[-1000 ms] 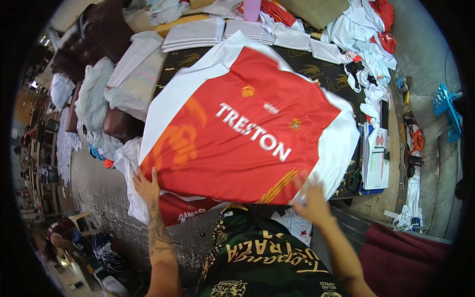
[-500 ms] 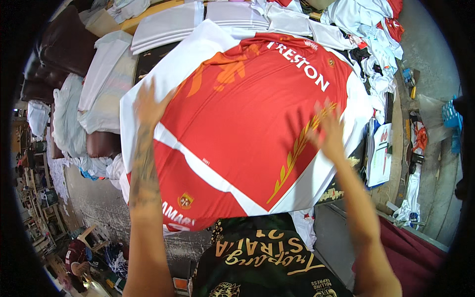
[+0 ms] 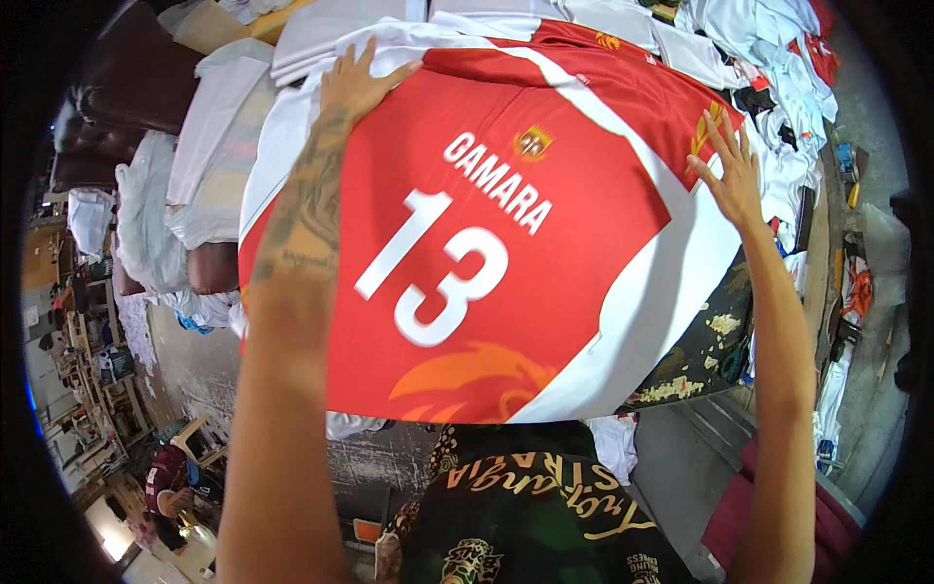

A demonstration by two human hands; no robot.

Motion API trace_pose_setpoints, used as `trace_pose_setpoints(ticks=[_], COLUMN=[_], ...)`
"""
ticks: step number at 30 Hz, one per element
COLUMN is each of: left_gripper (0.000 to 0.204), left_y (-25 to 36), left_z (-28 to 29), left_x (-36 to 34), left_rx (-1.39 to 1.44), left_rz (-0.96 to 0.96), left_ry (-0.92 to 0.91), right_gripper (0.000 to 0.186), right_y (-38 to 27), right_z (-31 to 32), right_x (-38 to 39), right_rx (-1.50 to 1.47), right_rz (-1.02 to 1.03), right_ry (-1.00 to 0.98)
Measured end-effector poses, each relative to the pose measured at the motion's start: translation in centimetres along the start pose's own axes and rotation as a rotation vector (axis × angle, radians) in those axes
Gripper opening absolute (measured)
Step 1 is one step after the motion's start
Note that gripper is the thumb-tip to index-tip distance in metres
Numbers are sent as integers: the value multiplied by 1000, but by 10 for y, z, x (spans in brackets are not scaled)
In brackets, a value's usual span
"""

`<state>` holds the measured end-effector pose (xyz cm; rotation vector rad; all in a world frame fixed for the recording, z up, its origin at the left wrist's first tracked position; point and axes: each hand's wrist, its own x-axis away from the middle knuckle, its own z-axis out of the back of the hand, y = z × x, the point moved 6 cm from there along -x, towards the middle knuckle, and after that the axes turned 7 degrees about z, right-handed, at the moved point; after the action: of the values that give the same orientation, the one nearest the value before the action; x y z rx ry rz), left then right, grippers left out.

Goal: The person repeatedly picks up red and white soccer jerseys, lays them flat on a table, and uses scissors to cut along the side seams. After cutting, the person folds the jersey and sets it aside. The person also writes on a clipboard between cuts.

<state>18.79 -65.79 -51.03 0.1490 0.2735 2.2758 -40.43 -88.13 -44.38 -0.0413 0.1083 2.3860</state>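
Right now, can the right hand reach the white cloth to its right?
Likely yes: the right hand is open over the jersey, with nothing visible blocking the white cloth.

Jersey (image 3: 574, 253) partly behind left forearm (image 3: 297, 229), white stack (image 3: 326, 34) cropped above, co-worker (image 3: 163, 479) indistinct

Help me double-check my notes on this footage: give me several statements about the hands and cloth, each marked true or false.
1. The left hand and right hand are both over the red-and-white fabric. True.
2. Both hands are clenched into fists. False: both are open.
3. The left forearm is tattooed. True.
4. The fabric is unprinted. False: it bears white and orange designs.
5. Dark red cloth shows at the picture's lower right. True.
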Motion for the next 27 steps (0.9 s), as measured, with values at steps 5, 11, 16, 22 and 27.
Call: trace_pose_setpoints(ticks=[5, 11, 16, 22, 27], left_gripper=[87, 82, 85, 90, 93], left_y=[-77, -146, -163, 23, 324], left_z=[20, 2, -5, -49, -85], left_x=[193, 432, 464, 478, 502], left_rx=[1, -237, -142, -37, 20], left_rz=[112, 573, 744, 593, -188], left_ry=[258, 230, 197, 168, -71], right_gripper=[92, 90, 74, 21, 34], right_y=[-130, -187, -164, 32, 232], right_z=[10, -19, 12, 37, 27], right_x=[142, 292, 286, 350, 435], right_rx=[-213, -298, -523, -678, -424], right_rz=[48, -34, 27, -479, -921], right_ry=[-77, -399, -296, 12, 261])
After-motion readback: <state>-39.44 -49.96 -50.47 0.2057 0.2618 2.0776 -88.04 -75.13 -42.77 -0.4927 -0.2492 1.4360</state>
